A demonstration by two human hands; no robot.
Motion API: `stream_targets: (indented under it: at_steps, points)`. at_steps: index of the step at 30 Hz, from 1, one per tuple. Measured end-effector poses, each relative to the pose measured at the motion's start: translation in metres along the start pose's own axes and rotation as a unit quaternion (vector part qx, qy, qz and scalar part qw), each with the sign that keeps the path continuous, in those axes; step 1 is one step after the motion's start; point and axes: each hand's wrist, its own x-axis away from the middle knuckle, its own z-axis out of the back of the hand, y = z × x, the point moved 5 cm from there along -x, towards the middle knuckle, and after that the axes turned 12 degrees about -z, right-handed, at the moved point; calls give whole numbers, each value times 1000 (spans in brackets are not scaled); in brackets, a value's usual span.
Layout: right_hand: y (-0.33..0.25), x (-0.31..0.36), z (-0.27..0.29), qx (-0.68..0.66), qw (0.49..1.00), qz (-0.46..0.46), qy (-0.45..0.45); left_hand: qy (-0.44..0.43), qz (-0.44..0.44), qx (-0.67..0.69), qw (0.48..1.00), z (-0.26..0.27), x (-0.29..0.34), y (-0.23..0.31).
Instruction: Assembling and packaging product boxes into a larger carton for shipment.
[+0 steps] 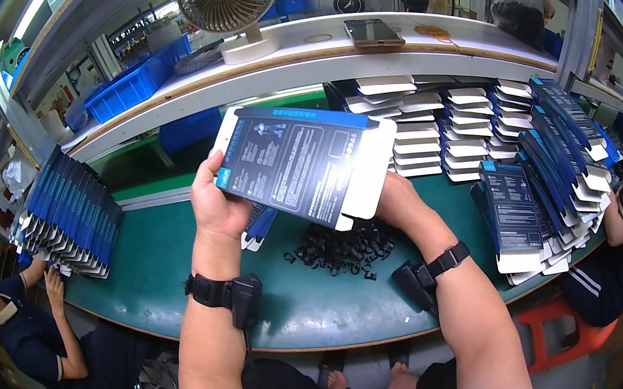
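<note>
I've got my left hand (218, 206) gripping a flat, rectangular blue-and-black cardboard box with a white end flap (284, 162), held up just left of the loose pile of small black rings (340, 246) on the green tabletop (154, 268). Right hand (402, 204)'s fingers are hidden behind the box, can't tell their grip.

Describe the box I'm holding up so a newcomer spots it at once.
Find the green table. Over its middle, your left hand grips a dark blue box, white flap at its right, near your right hand. Unlike the grouped boxes on either side, it is held up alone.
</note>
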Motion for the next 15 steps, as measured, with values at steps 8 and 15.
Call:
stream_targets:
  at_steps: [8, 15]
  points:
    - [3, -2, 8, -162, 984, 72, 26, -54, 79, -26, 995, -1, 5, -24]
    - [-1, 2, 35, -106, 994, -37, 11, -111, 142, -109, 978, -9, 18, -28]
